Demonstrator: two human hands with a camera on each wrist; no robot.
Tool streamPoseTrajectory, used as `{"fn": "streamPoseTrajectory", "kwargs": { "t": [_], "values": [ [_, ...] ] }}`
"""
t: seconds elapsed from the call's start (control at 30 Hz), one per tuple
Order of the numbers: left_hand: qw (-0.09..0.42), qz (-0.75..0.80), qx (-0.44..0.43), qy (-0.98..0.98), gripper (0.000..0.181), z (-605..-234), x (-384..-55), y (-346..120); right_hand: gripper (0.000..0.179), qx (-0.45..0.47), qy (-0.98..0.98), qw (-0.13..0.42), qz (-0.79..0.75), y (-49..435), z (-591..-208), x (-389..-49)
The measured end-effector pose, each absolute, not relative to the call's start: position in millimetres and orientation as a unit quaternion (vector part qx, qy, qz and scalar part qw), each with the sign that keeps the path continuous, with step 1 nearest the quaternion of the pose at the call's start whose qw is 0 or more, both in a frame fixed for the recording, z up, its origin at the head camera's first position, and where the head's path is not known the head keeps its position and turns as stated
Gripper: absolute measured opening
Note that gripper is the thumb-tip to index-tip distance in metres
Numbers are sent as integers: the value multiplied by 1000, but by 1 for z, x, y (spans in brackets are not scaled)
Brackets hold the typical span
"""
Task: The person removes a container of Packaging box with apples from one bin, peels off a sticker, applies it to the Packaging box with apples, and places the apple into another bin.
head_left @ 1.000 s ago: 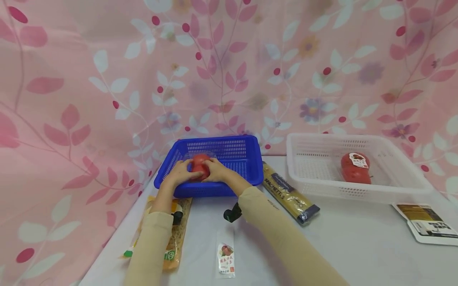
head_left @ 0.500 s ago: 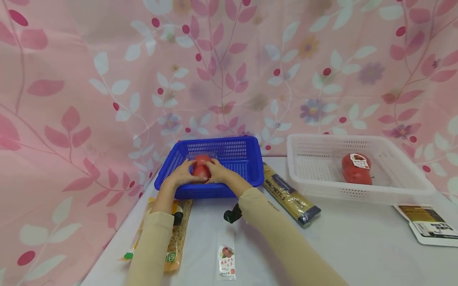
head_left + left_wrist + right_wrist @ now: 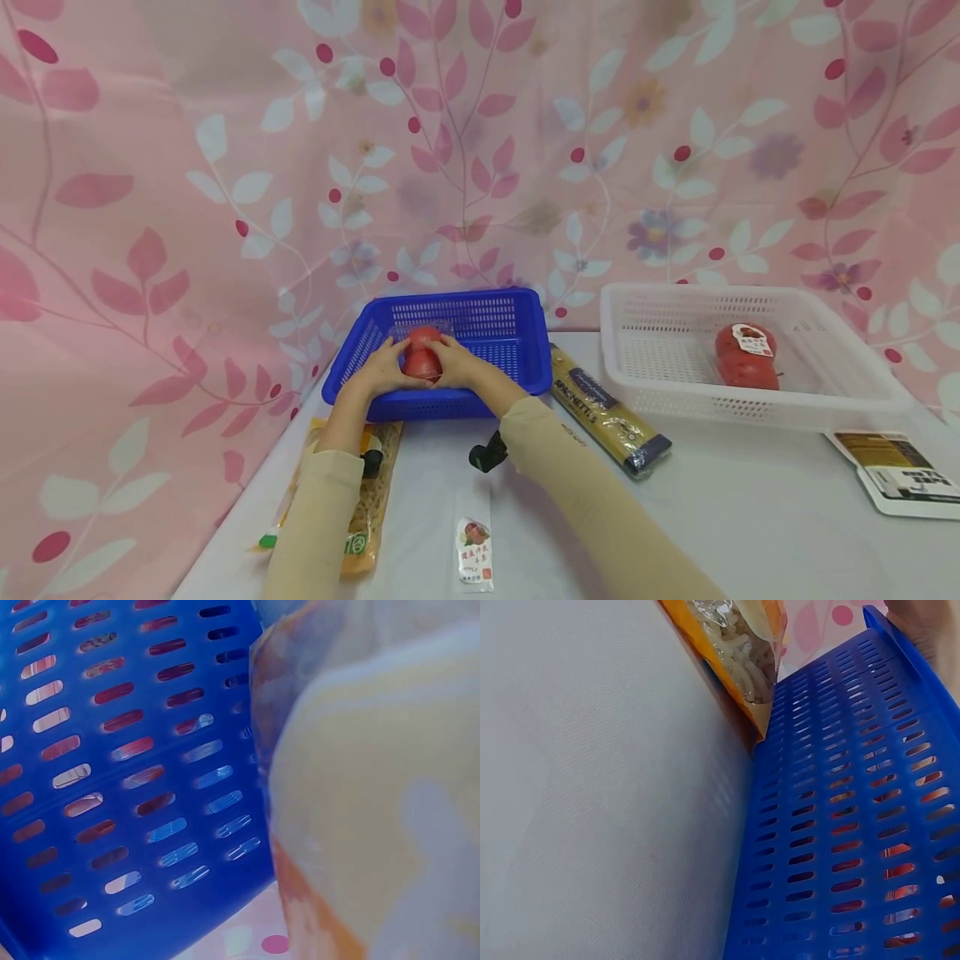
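Note:
Inside the blue basket (image 3: 534, 333), two red apples (image 3: 422, 363) lie one behind the other, with clear plastic showing around them. My left hand (image 3: 382, 367) holds them from the left, fingers and thumb curved round the side. From the right, my right hand (image 3: 459, 365) grips the same apples. The fingertips are partly hidden. In the left wrist view the basket wall (image 3: 127, 780) fills the left half, with red showing through its slots. The right wrist view has the basket's outer wall (image 3: 840, 795) and, at the top right, part of a hand near the rim.
An orange noodle packet (image 3: 367, 500) lies under the left forearm. A spaghetti packet (image 3: 607, 408) lies right of the blue basket. Further right, a white basket (image 3: 652, 379) holds wrapped red apples (image 3: 746, 358). A pouch (image 3: 896, 471) and a small apple-printed label packet (image 3: 474, 550) lie in front.
More of the red apples shows between my hands than a second ago, as my fingers have shifted slightly. Both hands stay in the blue basket.

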State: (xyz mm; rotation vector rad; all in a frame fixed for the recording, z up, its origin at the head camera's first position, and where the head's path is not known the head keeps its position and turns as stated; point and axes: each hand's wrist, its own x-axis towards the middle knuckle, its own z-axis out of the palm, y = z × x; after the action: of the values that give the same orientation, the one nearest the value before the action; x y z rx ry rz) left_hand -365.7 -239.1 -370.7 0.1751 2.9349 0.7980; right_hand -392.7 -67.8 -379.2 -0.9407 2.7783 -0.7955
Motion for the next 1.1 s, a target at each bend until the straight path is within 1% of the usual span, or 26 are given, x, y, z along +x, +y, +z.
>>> {"fn": "streamPoseTrajectory", "kwargs": {
  "t": [0.4, 0.53, 0.7, 0.87, 1.1],
  "values": [
    [2, 257, 92, 962, 92, -365, -364, -239, 76, -313, 910, 45, -268, -65, -374, -392],
    [-15, 257, 99, 961, 85, -366, -364, -239, 77, -317, 906, 44, -277, -64, -375, -392],
    [-28, 266, 105, 958, 83, -369, -364, -238, 78, -337, 904, 27, -261, -61, -374, -389],
    [-40, 279, 115, 953, 82, -371, -363, -238, 79, -355, 904, 20, -236, -56, -371, -386],
    [-90, 271, 144, 947, 77, -367, -363, -239, 73, -368, 894, 10, -256, -50, -364, -387]
  ]
}}
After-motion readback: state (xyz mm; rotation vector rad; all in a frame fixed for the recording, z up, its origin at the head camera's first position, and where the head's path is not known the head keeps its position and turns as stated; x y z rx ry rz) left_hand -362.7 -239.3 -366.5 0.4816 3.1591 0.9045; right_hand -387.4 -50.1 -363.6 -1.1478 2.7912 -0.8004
